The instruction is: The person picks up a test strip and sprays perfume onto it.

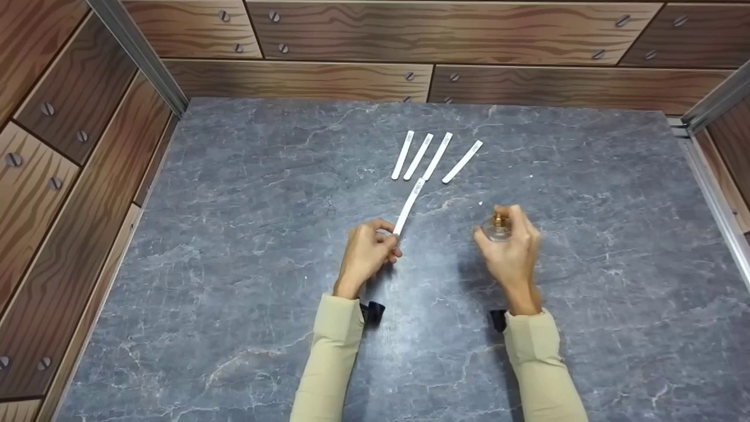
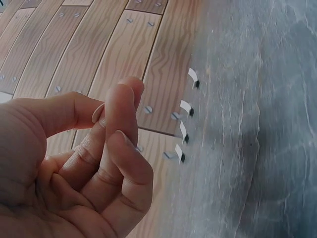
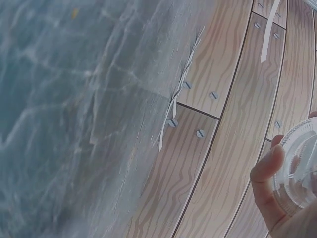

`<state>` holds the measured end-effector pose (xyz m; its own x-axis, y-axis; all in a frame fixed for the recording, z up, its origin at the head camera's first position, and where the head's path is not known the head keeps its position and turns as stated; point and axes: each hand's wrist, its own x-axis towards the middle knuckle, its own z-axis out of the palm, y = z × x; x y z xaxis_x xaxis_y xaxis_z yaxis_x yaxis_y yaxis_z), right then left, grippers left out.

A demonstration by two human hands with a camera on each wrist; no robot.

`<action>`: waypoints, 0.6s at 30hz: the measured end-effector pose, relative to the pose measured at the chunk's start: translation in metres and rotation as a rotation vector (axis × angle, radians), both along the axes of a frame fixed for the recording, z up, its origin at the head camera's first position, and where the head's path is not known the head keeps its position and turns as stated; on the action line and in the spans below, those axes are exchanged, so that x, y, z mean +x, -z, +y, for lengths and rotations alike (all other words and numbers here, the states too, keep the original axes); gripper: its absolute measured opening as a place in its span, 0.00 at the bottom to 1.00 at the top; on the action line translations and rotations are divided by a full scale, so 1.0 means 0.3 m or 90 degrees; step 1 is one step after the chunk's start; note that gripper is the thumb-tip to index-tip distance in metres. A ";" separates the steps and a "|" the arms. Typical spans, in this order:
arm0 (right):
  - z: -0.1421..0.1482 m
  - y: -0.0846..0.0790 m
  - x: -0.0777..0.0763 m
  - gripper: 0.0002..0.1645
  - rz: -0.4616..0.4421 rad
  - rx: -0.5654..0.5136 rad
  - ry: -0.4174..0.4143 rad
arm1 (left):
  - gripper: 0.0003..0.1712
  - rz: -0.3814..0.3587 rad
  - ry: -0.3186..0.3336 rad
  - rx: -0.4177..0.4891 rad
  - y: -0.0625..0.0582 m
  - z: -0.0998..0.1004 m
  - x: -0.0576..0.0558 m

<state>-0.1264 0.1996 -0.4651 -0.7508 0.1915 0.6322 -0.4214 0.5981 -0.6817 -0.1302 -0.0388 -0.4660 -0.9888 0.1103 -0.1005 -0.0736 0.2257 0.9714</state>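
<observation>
Between thumb and fingers, my left hand pinches the lower end of a white paper strip, which points up and away over the table. The held strip hangs at the top of the right wrist view; the fingers hide it in the left wrist view. My right hand grips a small clear glass perfume bottle with a gold spray top, a finger over that top. The bottle's ridged round glass shows at the right wrist view's edge. The hands are apart, the bottle to the strip's right.
Several similar white strips lie side by side, slanted, on the grey marbled table beyond my hands. Wood-patterned panels stand along the back and left. Metal rails run at the corners and right side.
</observation>
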 end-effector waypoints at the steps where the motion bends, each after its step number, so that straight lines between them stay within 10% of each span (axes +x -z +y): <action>1: -0.002 0.001 -0.001 0.20 0.002 0.002 -0.001 | 0.08 -0.001 0.002 0.001 -0.003 0.004 0.002; 18: -0.033 0.004 -0.016 0.20 -0.008 -0.001 -0.010 | 0.09 0.051 0.053 -0.061 -0.043 0.028 0.041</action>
<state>-0.1312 0.1896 -0.4664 -0.7614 0.1801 0.6228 -0.4226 0.5907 -0.6874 -0.1179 -0.0304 -0.4532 -0.9818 0.1866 -0.0359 0.0262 0.3201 0.9470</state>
